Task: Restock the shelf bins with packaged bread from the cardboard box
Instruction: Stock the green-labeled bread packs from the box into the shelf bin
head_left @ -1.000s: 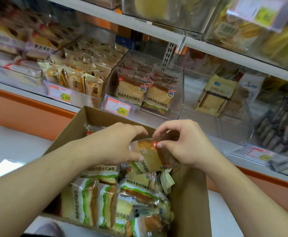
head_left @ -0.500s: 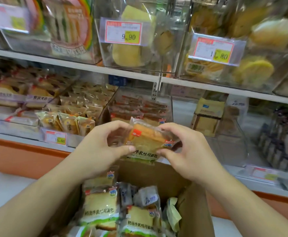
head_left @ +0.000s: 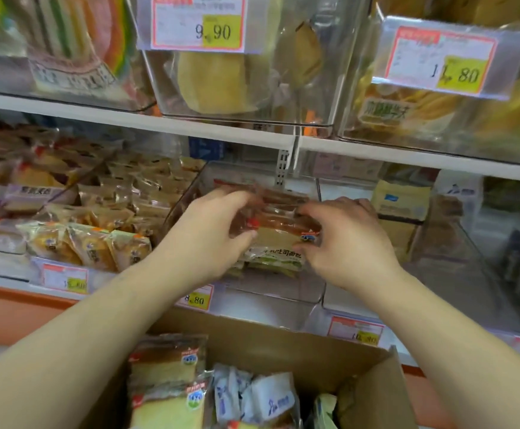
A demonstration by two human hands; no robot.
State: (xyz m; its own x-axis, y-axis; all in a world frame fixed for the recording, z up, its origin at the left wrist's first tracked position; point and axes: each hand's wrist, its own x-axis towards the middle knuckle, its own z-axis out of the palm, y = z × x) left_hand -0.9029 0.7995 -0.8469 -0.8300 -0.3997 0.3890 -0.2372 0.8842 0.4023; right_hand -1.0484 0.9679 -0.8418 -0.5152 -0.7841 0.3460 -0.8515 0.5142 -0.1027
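Observation:
A clear-wrapped toast bread pack (head_left: pixel 278 239) is held between both hands inside the clear shelf bin (head_left: pixel 271 305) on the lower shelf. My left hand (head_left: pixel 209 239) grips its left edge and my right hand (head_left: pixel 345 243) grips its right edge. More packs of the same bread lie behind and under it in that bin. Below, the open cardboard box (head_left: pixel 283 345) holds several bread packs (head_left: pixel 169 379), some yellow, some in white wrappers.
A bin of small wrapped cakes (head_left: pixel 91 243) stands left of the target bin, and a near-empty clear bin (head_left: pixel 407 243) stands to its right. The upper shelf (head_left: pixel 190 128) carries large clear bins with price tags (head_left: pixel 196 23). An orange base runs under the lower shelf.
Both hands lifted one bread pack out of the cardboard box and carried it up and forward into the clear bin. The view tilted upward toward the shelves.

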